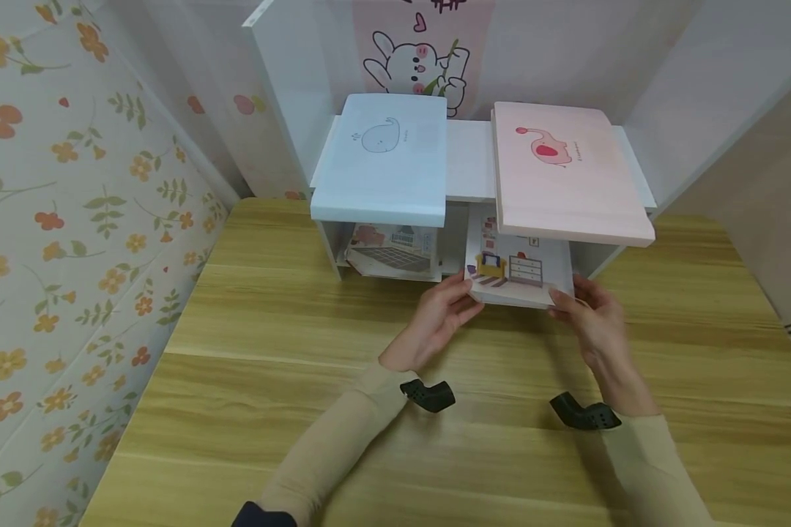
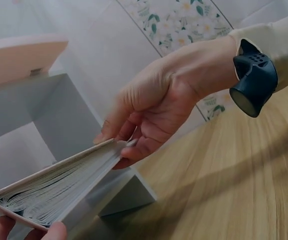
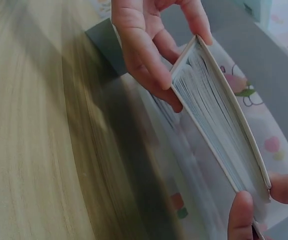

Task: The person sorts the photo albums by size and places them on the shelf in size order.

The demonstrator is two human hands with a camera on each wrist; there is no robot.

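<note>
A white album [image 1: 526, 287] with a drawn chair and dresser on its cover juts out of the right lower compartment, under the overhanging pink album. My left hand [image 1: 440, 318] pinches its near left corner between thumb and fingers. At the near right corner my right hand [image 1: 596, 326] grips it, thumb on top and fingers below. The left wrist view shows the thick page edges of this album [image 2: 63, 187] between two hard covers, with the right hand [image 2: 154, 110] at one end. In the right wrist view the album [image 3: 219, 120] is tilted and held at both ends.
A white shelf unit [image 1: 471, 157] stands at the back of the wooden table [image 1: 290, 315]. On top lie a blue whale album [image 1: 382, 168] and a pink elephant album [image 1: 567, 190], both overhanging the front. Another printed album [image 1: 395, 252] lies in the left compartment. A flowered curtain [image 1: 86, 241] hangs left.
</note>
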